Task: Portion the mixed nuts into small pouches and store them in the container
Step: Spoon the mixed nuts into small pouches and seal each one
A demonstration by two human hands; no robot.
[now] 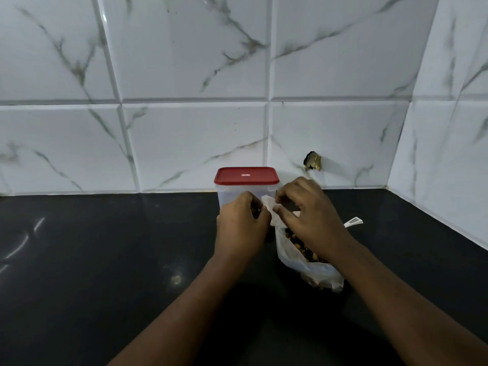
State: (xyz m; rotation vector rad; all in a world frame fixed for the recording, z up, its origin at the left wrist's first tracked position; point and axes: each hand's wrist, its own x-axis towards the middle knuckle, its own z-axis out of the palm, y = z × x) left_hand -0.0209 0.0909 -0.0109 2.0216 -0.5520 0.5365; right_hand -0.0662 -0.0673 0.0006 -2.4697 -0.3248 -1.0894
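Note:
A clear plastic container (232,194) with a red lid (246,175) stands shut at the back of the black counter. In front of it, my left hand (241,227) and my right hand (309,215) both pinch a small white pouch (269,206) held between them above the counter. Below my right hand lies an open plastic bag of mixed nuts (303,256); my right wrist hides part of it.
The black counter (105,260) runs left and forward. White marble-look tiles (184,128) form the back wall and a side wall at the right. A small white packet or tag (353,221) lies behind the bag. A chipped hole (313,161) marks the back wall.

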